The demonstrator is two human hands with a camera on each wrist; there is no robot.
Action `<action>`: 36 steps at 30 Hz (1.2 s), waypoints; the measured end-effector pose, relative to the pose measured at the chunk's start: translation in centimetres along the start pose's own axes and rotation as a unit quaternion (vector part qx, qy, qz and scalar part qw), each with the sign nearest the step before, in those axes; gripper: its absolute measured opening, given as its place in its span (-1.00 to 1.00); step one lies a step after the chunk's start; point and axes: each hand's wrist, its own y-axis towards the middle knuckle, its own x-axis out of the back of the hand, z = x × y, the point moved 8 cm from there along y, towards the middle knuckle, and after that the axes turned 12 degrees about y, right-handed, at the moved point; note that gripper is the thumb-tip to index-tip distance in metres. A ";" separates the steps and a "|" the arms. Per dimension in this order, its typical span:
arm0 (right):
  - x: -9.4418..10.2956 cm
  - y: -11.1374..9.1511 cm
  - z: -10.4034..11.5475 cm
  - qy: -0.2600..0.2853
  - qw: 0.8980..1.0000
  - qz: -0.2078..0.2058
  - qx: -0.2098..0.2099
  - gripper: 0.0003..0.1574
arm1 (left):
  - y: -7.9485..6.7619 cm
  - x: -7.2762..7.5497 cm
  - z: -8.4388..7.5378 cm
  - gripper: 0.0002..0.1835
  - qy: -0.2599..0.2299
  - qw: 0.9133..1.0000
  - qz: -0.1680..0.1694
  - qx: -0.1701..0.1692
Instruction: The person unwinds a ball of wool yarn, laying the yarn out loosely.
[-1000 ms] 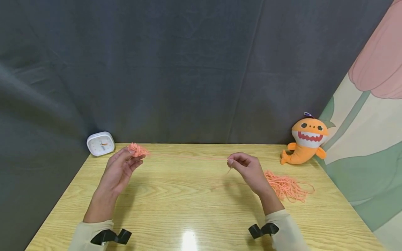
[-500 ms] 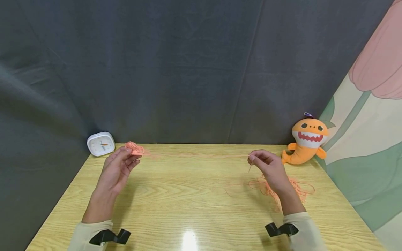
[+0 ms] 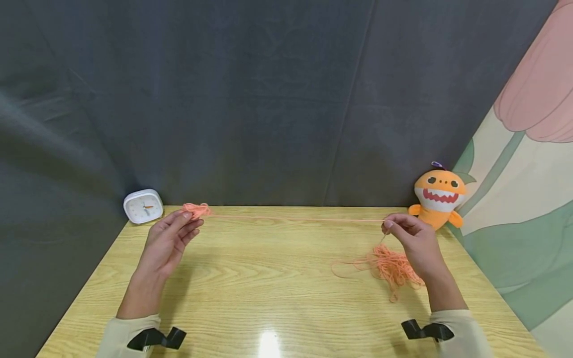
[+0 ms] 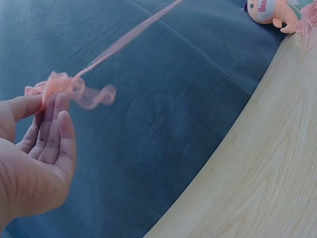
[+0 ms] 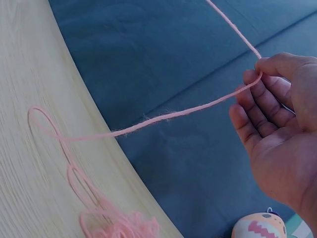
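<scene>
My left hand (image 3: 167,243) pinches a small bundle of coral yarn (image 3: 196,211) between thumb and fingers, above the table's far left part. Loose loops of the bundle hang past the fingertips in the left wrist view. From it a single yarn strand (image 3: 286,218) runs straight across to my right hand (image 3: 414,241), whose thumb and index finger pinch it. Below that pinch the strand bends and drops, in the right wrist view, toward a loose heap of the same yarn (image 3: 394,266) on the table under the right hand. Part of the heap is hidden behind the hand.
An orange shark plush toy (image 3: 440,194) sits at the table's back right, partly behind the right hand. At the back left corner stands a white clock (image 3: 143,206). A dark curtain (image 3: 250,109) borders the wooden table (image 3: 268,278) at the back.
My right hand has moved to the right, drawing the strand longer and straight between the hands. The left hand has stayed nearly in place with its bundle. The heap's loops have shifted left.
</scene>
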 end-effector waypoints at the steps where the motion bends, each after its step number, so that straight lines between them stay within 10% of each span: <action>1: 0.2 -0.1 0.0 0.002 1.000 -0.001 0.001 -0.77 | 0.0 0.0 0.0 -0.79 0.000 1.000 0.000 0.001; 10: 3.0 -0.6 0.5 -0.013 0.999 -0.043 0.006 -0.78 | 0.1 0.2 0.1 -0.77 -0.012 1.000 -0.006 0.001; 36: 9.5 -2.0 2.9 0.173 0.977 -0.088 0.089 -0.80 | -0.1 0.5 0.2 -0.77 -0.017 1.000 -0.015 0.009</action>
